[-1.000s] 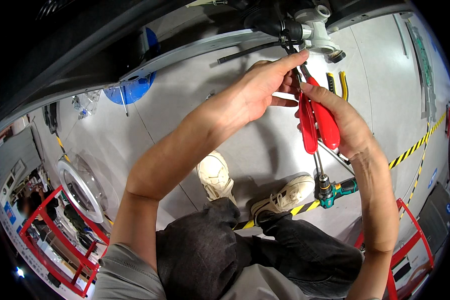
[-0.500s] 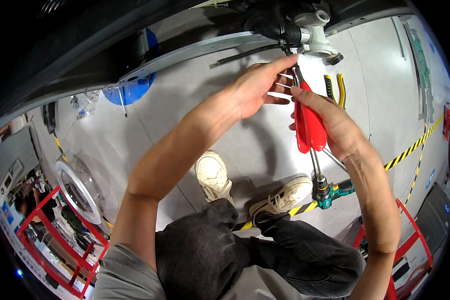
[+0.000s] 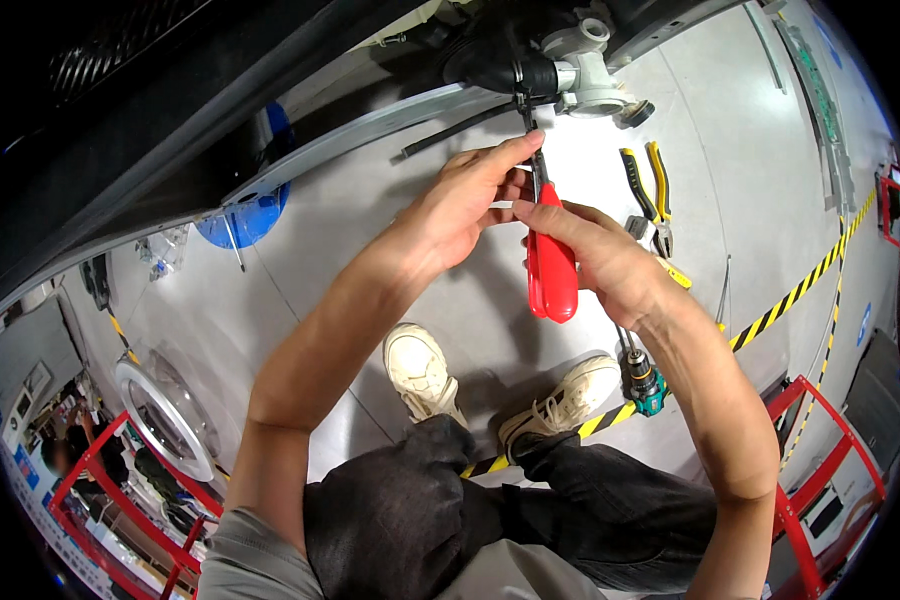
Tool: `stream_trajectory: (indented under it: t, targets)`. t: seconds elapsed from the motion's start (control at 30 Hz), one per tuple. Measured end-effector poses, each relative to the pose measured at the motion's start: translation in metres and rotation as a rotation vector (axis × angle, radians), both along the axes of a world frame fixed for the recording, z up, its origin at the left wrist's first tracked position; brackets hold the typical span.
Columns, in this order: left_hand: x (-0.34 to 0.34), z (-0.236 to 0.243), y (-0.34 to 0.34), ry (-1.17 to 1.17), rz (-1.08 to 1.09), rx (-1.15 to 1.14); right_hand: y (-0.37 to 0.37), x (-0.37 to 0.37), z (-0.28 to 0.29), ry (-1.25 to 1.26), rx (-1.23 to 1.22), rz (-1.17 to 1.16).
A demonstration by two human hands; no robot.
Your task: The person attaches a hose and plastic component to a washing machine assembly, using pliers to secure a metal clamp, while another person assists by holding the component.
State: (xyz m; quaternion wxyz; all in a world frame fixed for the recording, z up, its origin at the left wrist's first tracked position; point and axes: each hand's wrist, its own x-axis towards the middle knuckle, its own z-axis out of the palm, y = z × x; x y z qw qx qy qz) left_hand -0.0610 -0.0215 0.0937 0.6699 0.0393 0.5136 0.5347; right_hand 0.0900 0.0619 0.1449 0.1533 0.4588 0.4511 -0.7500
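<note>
My right hand [image 3: 610,258] is wrapped round the red handles of a pair of pliers [image 3: 555,265], which point away from me. Closed about the pliers' dark metal neck is my left hand [image 3: 465,205], its thumb and fingertips by the jaws; some fingers are hidden behind the tool. The jaws reach up to a clamp [image 3: 519,85] on a thick black rubber hose [image 3: 485,65]. That hose joins a white plastic pump housing [image 3: 595,80], which has a dark round cap [image 3: 634,113]. Left of the jaws a thin black tube [image 3: 450,132] sticks out.
A metal-edged dark appliance body [image 3: 350,140] spans the top. On the floor lie yellow-and-black pliers [image 3: 660,190], a green cordless drill [image 3: 647,385], a blue disc [image 3: 260,215] and a round glass door [image 3: 165,415]. Red frames [image 3: 835,480] stand at both sides.
The view has shifted, so hands, pliers and pump appear further left. The pliers now stand straighter, and their red handles look closer together. Both hands keep their hold.
</note>
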Motion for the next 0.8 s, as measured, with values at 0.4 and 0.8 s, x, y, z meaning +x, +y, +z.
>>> stream_trajectory:
  t: [0.4,0.8]
  targets:
    - [0.002,-0.007,0.005,0.019,0.000,-0.065,-0.013,-0.007,0.007,-0.145,0.018,-0.150]
    - [-0.015,-0.045,0.030,0.190,0.289,-0.024,0.007,0.011,0.005,-0.127,0.052,-0.048]
